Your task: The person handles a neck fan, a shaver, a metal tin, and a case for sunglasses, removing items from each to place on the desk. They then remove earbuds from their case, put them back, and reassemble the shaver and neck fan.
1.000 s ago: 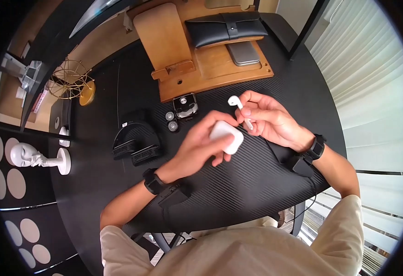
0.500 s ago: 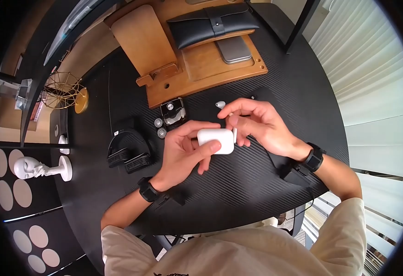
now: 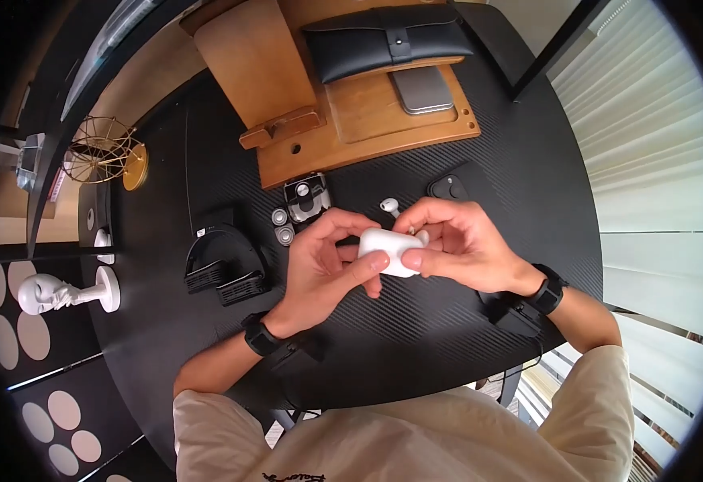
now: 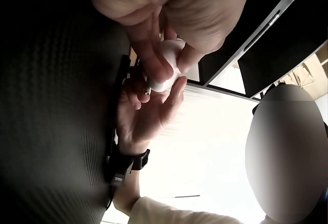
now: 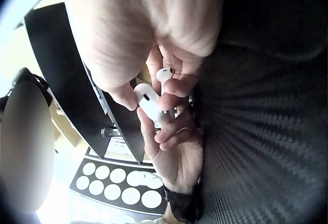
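Observation:
My left hand [image 3: 319, 261] grips a rounded white earbud case [image 3: 388, 251], its thumb across the near face. Close against the case's right side, my right hand [image 3: 476, 249] lays its thumb on that face. White wireless earbuds are at the right fingers: one earbud [image 3: 389, 206] pokes out past the index fingertip, and another earbud's head [image 3: 422, 237] shows between thumb and fingers. In the right wrist view an earbud [image 5: 165, 74] sits among the curled fingers, beside the case [image 5: 151, 101] with its dark oval mark. Fingers partly cover the case in the left wrist view.
A dark phone [image 3: 448, 186] lies beyond my right hand. Left of the hands are a shaver-like device [image 3: 307, 197], two small round silver parts [image 3: 282, 225] and a black curved device [image 3: 227, 261]. A wooden stand [image 3: 367, 153] holds a black pouch [image 3: 388, 44] and a grey case [image 3: 422, 90].
My hands have come together; the right thumb now lies on the case, which it was apart from one second ago. The earbud head at the right index finger has shifted nearer to me.

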Demonstrator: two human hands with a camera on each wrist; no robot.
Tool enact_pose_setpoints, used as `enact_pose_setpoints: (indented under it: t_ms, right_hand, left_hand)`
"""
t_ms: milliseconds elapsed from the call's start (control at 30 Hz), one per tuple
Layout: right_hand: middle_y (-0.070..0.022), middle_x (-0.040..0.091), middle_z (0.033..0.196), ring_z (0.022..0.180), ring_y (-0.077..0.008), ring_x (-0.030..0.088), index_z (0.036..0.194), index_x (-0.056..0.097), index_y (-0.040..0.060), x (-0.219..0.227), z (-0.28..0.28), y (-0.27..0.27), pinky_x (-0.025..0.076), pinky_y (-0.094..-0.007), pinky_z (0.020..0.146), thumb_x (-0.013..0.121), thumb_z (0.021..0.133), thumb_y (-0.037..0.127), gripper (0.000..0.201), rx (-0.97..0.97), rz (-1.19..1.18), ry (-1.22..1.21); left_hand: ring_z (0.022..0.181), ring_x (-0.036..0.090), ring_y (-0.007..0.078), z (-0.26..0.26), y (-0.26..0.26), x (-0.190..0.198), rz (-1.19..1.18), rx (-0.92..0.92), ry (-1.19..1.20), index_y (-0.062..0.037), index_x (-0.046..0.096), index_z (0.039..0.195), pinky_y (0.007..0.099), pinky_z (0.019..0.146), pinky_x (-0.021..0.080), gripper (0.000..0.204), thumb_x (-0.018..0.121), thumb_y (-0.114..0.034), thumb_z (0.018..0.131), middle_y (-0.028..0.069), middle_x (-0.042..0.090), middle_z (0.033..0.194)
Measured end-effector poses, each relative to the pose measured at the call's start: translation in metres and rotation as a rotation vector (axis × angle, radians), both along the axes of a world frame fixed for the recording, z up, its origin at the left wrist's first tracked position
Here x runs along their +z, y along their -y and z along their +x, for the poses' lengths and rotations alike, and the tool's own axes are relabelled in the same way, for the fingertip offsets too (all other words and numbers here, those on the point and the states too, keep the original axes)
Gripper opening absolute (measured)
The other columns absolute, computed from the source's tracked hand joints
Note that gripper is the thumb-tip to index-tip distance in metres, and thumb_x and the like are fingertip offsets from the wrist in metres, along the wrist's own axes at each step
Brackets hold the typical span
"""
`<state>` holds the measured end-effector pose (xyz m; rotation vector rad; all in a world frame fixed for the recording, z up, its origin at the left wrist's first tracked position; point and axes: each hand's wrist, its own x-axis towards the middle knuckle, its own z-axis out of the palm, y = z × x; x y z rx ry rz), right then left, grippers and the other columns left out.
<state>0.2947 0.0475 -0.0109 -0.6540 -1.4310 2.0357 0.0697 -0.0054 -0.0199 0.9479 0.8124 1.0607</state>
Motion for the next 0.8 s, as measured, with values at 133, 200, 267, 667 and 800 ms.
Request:
enact_pose_setpoints:
  t_ms: [133,200,267,667,800]
  right_hand:
    - [-0.0041,0.065,0.099,0.089,-0.0073,0.063,0.112,0.062,-0.0009,0.005,0.0,-0.001,0.053,-0.0223,0.075,0.07,0.093,0.007,0.021,0.01,-0.024,0.023]
    - [-0.0042,0.065,0.098,0.087,-0.0075,0.062,0.112,0.062,-0.0009,0.004,0.0,-0.001,0.053,-0.0226,0.074,0.069,0.094,0.006,0.021,0.019,-0.028,0.032]
    - [-0.0046,0.065,0.097,0.084,-0.0072,0.061,0.113,0.061,-0.0011,0.002,0.0,-0.001,0.052,-0.0227,0.072,0.069,0.094,0.006,0.022,0.017,-0.029,0.03]
    - [-0.0081,0.066,0.103,0.088,-0.012,0.065,0.119,0.06,-0.0037,-0.001,-0.002,-0.002,0.057,-0.0262,0.077,0.066,0.094,0.002,0.026,0.047,0.012,0.071]
    - [-0.0095,0.066,0.108,0.095,-0.0155,0.067,0.121,0.06,-0.0043,-0.005,-0.003,0.003,0.058,-0.0302,0.086,0.066,0.093,-0.003,0.029,0.066,0.071,0.064]
  left_hand:
    - [0.086,0.068,0.0192,-0.002,0.001,0.0,-0.022,-0.013,0.015,0.0049,0.053,0.117,0.0271,0.061,0.059,0.031,0.069,0.001,0.091,0.0175,0.062,0.11]
    - [0.086,0.068,0.0189,-0.003,0.001,0.002,-0.046,-0.008,0.027,0.0048,0.054,0.115,0.0272,0.061,0.059,0.029,0.069,0.001,0.091,0.0168,0.062,0.11]
    - [0.087,0.068,0.0185,-0.002,0.001,0.003,-0.061,-0.017,0.021,0.0049,0.054,0.114,0.0273,0.062,0.059,0.027,0.069,0.0,0.092,0.0163,0.062,0.109]
    - [0.083,0.066,0.0131,-0.004,-0.001,-0.004,-0.103,0.007,0.034,0.0032,0.058,0.12,0.0252,0.059,0.055,0.031,0.052,-0.022,0.104,0.0102,0.066,0.101]
    - [0.079,0.064,0.0102,-0.005,-0.002,-0.008,-0.058,-0.023,0.046,0.0021,0.062,0.116,0.0219,0.055,0.05,0.033,0.047,-0.025,0.107,0.0072,0.067,0.096]
